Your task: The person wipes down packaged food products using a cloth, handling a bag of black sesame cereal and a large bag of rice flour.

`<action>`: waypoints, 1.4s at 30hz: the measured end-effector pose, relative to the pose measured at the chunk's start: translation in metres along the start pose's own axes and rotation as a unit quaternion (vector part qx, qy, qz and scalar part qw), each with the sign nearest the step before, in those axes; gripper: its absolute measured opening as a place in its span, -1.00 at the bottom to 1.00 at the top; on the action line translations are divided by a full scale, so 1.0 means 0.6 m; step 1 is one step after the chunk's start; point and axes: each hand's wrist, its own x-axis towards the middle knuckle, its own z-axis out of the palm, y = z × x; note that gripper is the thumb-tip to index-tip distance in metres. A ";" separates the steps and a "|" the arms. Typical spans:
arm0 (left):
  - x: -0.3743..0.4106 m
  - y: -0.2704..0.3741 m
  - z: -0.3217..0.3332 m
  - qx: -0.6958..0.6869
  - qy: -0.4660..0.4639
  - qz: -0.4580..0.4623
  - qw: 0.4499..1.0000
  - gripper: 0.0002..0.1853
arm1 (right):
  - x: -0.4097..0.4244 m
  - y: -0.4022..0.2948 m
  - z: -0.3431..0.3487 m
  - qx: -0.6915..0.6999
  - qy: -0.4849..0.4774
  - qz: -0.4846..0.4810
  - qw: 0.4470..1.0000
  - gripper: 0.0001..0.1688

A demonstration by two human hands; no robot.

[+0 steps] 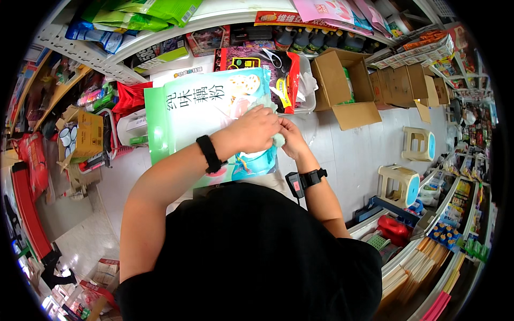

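Note:
A large plastic food bag [196,116], white and green with blue edges and bearing writing, lies before me. A pale green cloth [263,103] is bunched on its right part. My left hand [255,128] reaches across and rests on the cloth with curled fingers, partly covering it. From the right my right hand [291,138] meets it, thumb and fingers pinching the cloth's lower edge. Behind the large bag a dark purple and red bag [287,76] is partly hidden. Black bands circle both forearms, the right one bearing a small box.
Open cardboard boxes [345,86] stand at the right on the floor. Two plastic stools [395,184] are farther right. A shelf [225,16] with green bags crosses the top, above dark bottles. A shopping basket [114,136] and a cup carton [88,134] stand at the left.

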 end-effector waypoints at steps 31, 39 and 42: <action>-0.288 0.087 -0.087 0.062 -0.177 -0.107 0.976 -0.21 | -0.005 0.009 -0.015 0.011 -0.032 0.059 0.998 -0.84; -0.378 0.031 -0.099 -0.040 0.062 -0.368 0.927 -0.24 | -0.001 0.011 -0.005 0.003 -0.037 0.056 0.998 -0.87; -0.348 -0.003 -0.092 -0.030 0.074 -0.338 0.938 -0.24 | -0.002 0.009 -0.002 -0.008 -0.033 0.057 0.998 -0.87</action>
